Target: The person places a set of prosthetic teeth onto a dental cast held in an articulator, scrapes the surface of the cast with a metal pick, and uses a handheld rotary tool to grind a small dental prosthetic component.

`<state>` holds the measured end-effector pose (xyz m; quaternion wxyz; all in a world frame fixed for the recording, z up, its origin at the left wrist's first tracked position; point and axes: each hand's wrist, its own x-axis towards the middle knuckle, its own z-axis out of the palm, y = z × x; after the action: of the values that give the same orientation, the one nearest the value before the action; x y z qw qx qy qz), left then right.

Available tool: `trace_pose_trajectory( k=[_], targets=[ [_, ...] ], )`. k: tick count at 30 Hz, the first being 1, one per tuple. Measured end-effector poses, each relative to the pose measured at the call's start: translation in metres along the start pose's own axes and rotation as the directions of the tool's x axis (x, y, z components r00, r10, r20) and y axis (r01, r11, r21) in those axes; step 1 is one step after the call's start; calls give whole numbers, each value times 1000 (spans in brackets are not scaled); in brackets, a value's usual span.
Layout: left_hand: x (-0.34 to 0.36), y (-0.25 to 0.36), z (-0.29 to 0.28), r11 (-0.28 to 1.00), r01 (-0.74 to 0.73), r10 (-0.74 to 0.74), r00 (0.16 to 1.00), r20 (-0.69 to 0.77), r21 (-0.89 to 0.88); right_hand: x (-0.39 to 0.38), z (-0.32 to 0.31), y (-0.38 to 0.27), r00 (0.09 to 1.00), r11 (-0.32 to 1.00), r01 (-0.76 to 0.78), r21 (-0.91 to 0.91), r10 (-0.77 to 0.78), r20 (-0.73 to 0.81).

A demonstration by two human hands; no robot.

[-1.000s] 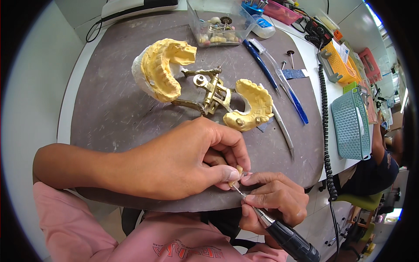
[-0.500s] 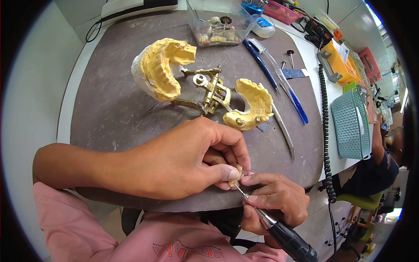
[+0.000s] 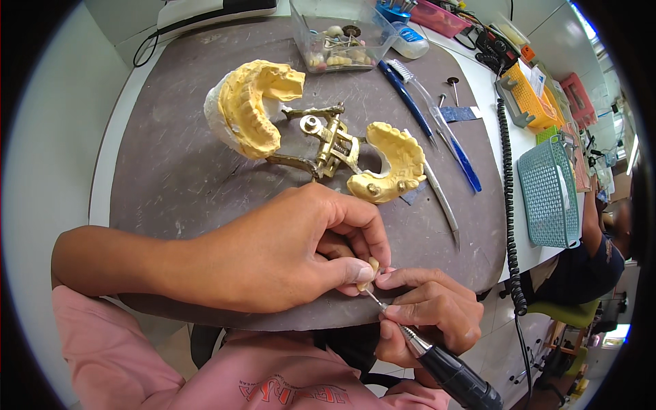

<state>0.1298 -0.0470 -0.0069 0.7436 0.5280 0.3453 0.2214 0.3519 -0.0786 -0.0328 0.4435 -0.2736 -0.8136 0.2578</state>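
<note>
My left hand (image 3: 294,253) pinches a small cream dental bridge (image 3: 369,271) between thumb and fingers, near the front edge of the mat. In my right hand (image 3: 437,311) is a black and silver dental handpiece (image 3: 454,374), gripped like a pen. Its thin bur reaches the lower end of the bridge and seems to touch it. My two hands meet around the piece, and the fingers cover part of it. Beyond them lies a brass articulator (image 3: 333,143), opened flat, with a yellow upper cast (image 3: 249,113) on its left and a smaller yellow cast (image 3: 389,164) on its right.
A clear plastic box (image 3: 335,51) of small parts stands at the back. To the right lie a toothbrush (image 3: 444,123), a blue pen-like tool (image 3: 406,99) and a pale carving knife (image 3: 441,198). A coiled cable (image 3: 508,198) runs beside a blue basket (image 3: 547,195). Another person (image 3: 581,266) sits far right.
Almost nothing differs. The whole view has shifted very slightly, and both hands keep the same hold, with the bur still at the bridge.
</note>
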Motion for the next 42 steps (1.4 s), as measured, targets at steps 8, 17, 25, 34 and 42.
trace_pose_trajectory(
  k=[8, 17, 25, 34, 42],
  targets=[
    [3, 3, 5, 999, -25, 25, 999, 37, 22, 0, -5, 4, 999, 1000, 25, -3, -25, -22],
    [-11, 13, 24, 324, -361, 591, 799, 111, 874, -9, -20, 5, 981, 971, -54, 235, 96, -169],
    [-12, -2, 21, -254, -443, 552, 664, 505, 860, -18, -20, 3, 954, 930, -223, 294, 270, -130],
    [-8, -11, 17, 221, -385, 727, 677, 112, 896, 7, -13, -11, 859, 673, -376, 637, 511, -33],
    [-7, -15, 18, 844, -316, 437, 874, -212, 434, 17, -1, -6, 858, 619, -228, 751, 492, -145]
  ],
)
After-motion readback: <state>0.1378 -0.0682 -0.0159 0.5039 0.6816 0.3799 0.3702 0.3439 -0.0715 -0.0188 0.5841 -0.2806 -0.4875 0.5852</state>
